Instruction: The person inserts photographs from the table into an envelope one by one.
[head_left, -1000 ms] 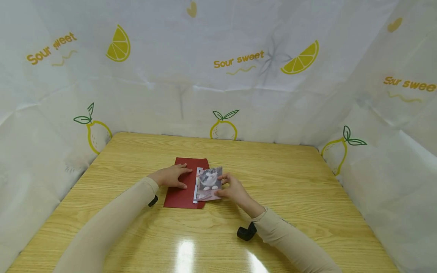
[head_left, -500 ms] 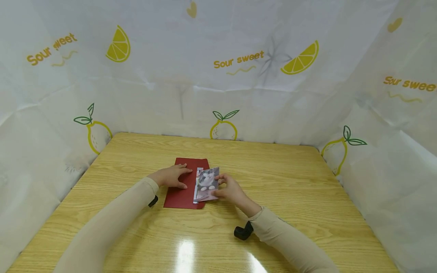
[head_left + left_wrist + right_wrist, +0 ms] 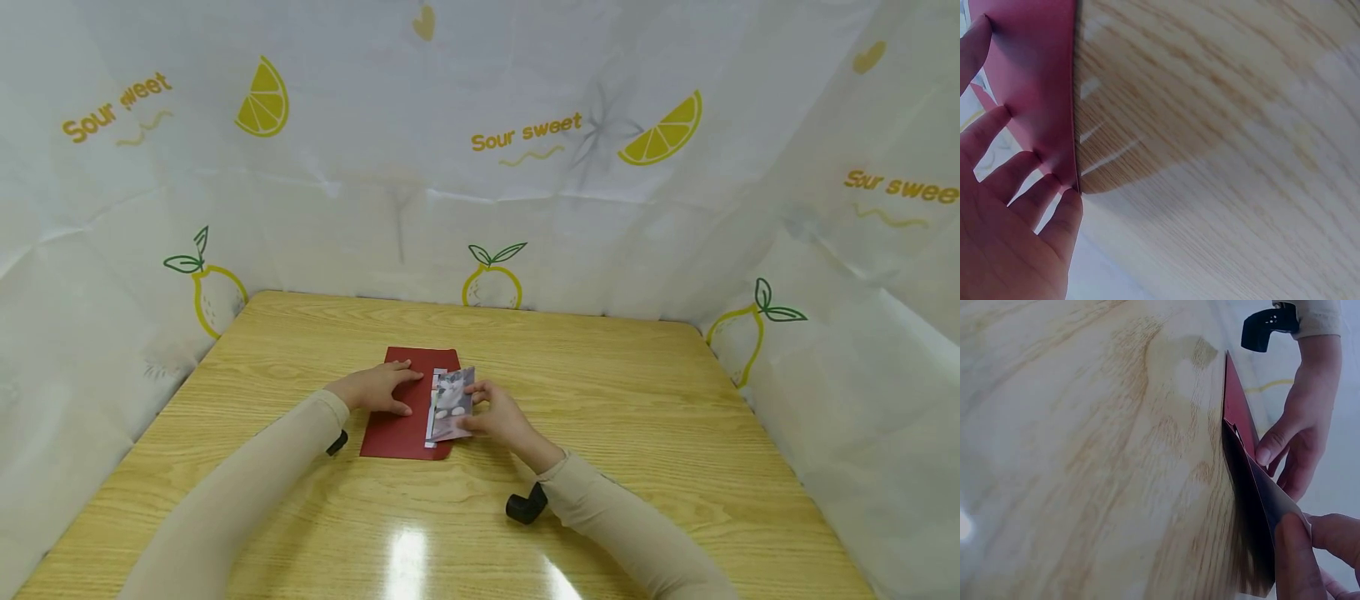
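Note:
A red envelope (image 3: 401, 435) lies flat on the wooden table, its open side to the right. My left hand (image 3: 377, 388) rests on it with fingers spread; in the left wrist view the fingertips (image 3: 1035, 159) press on the red paper. My right hand (image 3: 501, 417) pinches the right edge of a photo card (image 3: 453, 398) showing a white and grey cat. The card's left edge meets the envelope's opening, where white-edged paper (image 3: 430, 429) shows. In the right wrist view the card (image 3: 1272, 490) tilts up from the table, held between thumb and fingers.
Around the envelope spreads the wooden table (image 3: 600, 400). A white curtain with lemon prints (image 3: 360, 208) hangs along the back and sides. A black wrist device (image 3: 527, 505) sits beneath the right forearm, and another black device (image 3: 337, 442) shows by the left cuff.
My right hand has moved a little to the left with the photo card, so less of the card sticks out past the envelope. The left hand stays on the envelope.

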A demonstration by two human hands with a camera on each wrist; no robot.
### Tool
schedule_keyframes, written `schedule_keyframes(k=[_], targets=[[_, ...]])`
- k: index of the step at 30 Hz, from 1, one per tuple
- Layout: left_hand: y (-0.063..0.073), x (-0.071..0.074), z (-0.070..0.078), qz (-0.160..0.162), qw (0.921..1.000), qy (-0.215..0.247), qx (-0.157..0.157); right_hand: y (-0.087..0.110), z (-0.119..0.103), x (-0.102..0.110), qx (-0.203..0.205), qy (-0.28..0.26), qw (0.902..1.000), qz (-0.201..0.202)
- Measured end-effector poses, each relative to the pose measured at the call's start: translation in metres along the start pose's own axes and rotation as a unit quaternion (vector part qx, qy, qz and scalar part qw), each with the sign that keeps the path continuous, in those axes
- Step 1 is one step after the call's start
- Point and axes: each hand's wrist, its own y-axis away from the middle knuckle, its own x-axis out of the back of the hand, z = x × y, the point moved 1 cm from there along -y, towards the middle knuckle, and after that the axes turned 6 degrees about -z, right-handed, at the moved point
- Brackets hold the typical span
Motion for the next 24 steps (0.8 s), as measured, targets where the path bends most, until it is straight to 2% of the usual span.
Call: schedule_keyframes(k=[8,16,24], targets=[[0.0007,0.0002,-0.0004,0.000,1.0000,0.002,0.003,-0.0018,0.0006,-0.0023,0.002,0.015,0.9999,0.008],[-0.0005,-0.0002,-0.0023,0.002,1.0000,0.004,0.003,-0.0017,0.0032,-0.0006,0.019,-0.044,0.9986,0.022],[-0.0007,-0.0003,-0.0023,0.002,1.0000,0.003,0.000,-0.0058,0.0049,-0.0004,0.014,-0.044,0.9986,0.024]])
